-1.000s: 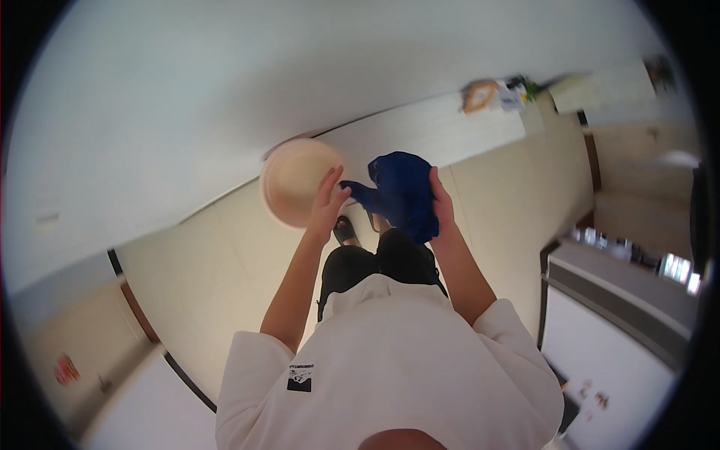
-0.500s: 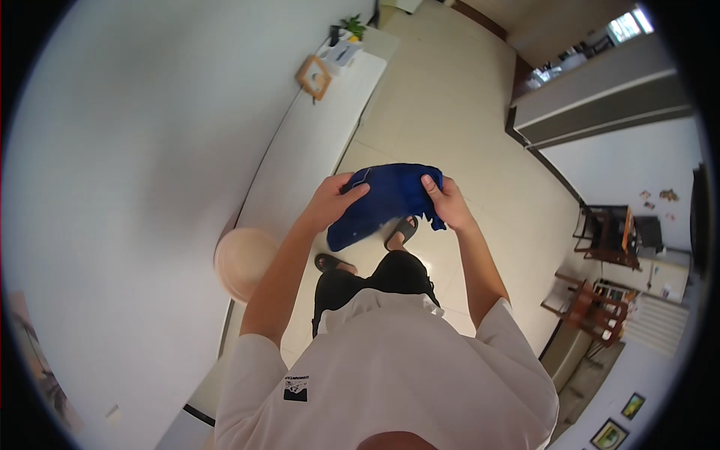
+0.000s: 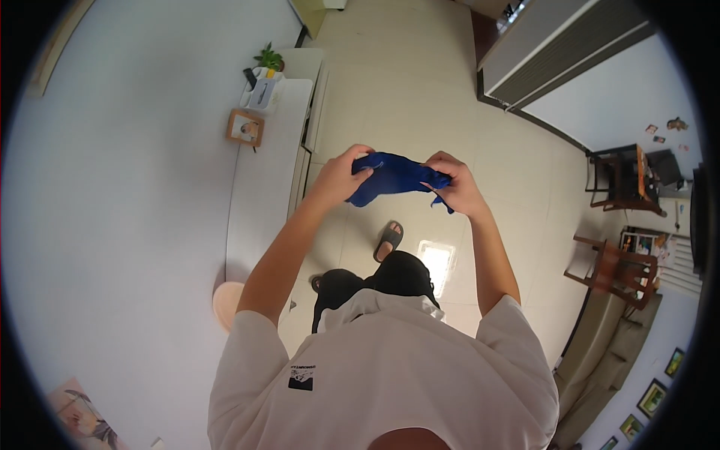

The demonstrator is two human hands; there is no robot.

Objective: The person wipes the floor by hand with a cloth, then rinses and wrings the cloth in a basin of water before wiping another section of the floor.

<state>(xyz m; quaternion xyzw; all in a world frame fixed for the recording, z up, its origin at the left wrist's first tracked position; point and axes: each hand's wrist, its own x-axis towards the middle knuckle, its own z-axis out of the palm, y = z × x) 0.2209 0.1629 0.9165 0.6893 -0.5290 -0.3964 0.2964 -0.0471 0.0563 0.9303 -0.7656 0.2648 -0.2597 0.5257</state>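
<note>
There were two hands, the left [image 3: 339, 178] and the right [image 3: 455, 184], and one blue cloth [image 3: 394, 175]. One sandal [image 3: 388, 240] showed on the floor. The white counter [image 3: 262, 195] bore one plant [image 3: 268, 58], one wooden frame [image 3: 245, 127] and one bowl [image 3: 226, 304]. Two wooden chairs [image 3: 609, 266] stood at the right.

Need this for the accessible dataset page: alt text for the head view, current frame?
A standing person seen from above holds a bunched dark blue cloth stretched between the left hand and right hand at chest height over a pale tiled floor. A long white cabinet along the wall on the person's left carries a small plant and a wooden frame.
</note>
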